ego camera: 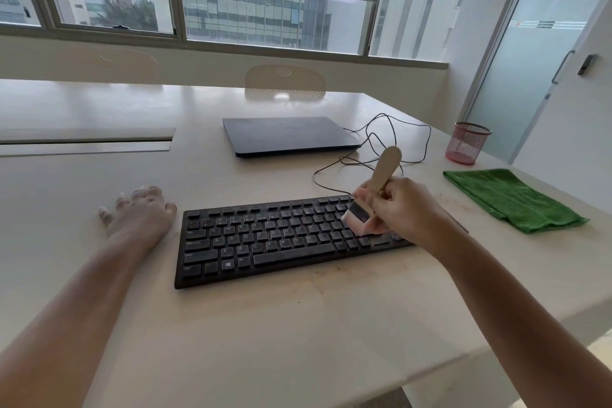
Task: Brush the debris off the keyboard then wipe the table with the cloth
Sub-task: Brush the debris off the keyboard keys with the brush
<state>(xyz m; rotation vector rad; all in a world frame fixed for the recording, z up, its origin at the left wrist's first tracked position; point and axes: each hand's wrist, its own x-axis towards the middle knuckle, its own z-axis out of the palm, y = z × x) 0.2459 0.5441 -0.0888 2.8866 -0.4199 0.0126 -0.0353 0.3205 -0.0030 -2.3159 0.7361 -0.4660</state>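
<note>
A black keyboard (265,238) lies on the pale table (265,341) in front of me. My right hand (407,209) grips a wooden-handled brush (384,169) with its pale bristles down on the keys at the keyboard's right part. The right end of the keyboard is hidden behind that hand. My left hand (139,212) rests flat on the table just left of the keyboard, fingers spread. A folded green cloth (513,199) lies on the table to the right. Brownish dusty debris (318,281) is scattered on the table in front of the keyboard.
A closed dark laptop (288,134) lies behind the keyboard, with a black cable (390,139) looping beside it. A red mesh cup (467,142) stands at the far right. A chair back (284,81) shows beyond the table. The table's right edge runs close to the cloth.
</note>
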